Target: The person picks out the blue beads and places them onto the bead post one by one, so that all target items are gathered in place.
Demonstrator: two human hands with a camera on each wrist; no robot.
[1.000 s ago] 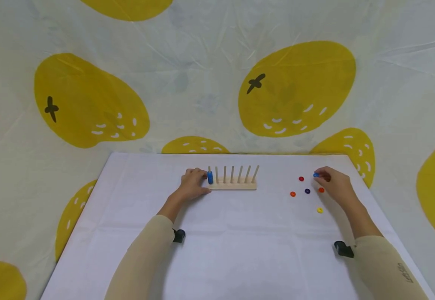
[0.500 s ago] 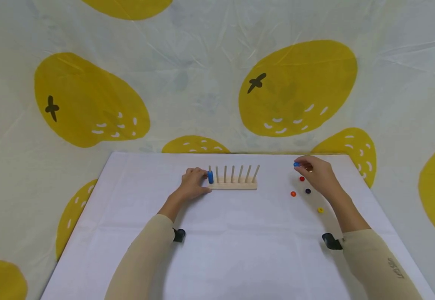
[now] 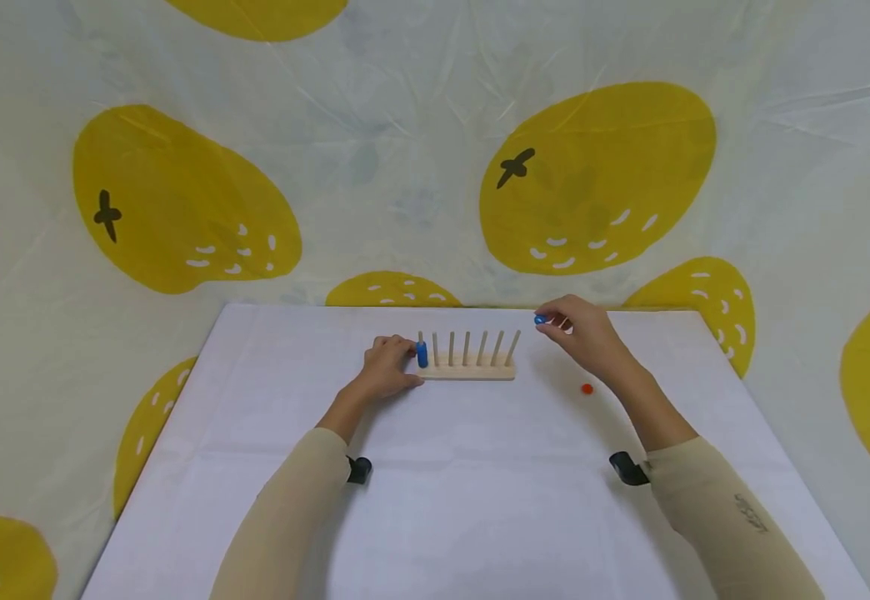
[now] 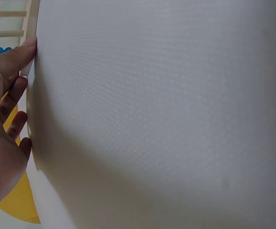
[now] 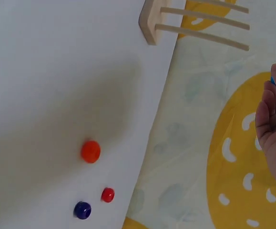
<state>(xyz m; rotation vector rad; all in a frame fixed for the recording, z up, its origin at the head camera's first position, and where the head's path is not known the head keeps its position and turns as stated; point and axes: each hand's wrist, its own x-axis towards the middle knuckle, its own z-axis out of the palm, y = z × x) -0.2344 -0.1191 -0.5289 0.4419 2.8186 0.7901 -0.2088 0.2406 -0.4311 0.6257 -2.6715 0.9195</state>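
A wooden peg rack (image 3: 472, 374) with a row of upright pegs stands toward the back of the table. Blue beads (image 3: 422, 355) are stacked on its leftmost peg; the other pegs are bare. My left hand (image 3: 387, 368) grips the rack's left end, and in the left wrist view its thumb (image 4: 18, 56) lies on the base edge. Raised just beyond the rack's right end, my right hand (image 3: 583, 335) pinches a blue bead (image 3: 540, 319) between thumb and fingertips. The right wrist view shows only a sliver of that bead.
An orange bead (image 3: 587, 389) lies on the white-covered table (image 3: 480, 483), right of the rack. In the right wrist view a red bead (image 5: 107, 194) and a dark blue bead (image 5: 82, 210) lie near it. A fruit-patterned cloth (image 3: 405, 183) hangs behind the table.
My right hand has lifted the blue bead from the loose beads and carried it left toward the rack. Its arm now covers several beads in the head view. My left hand stays put.
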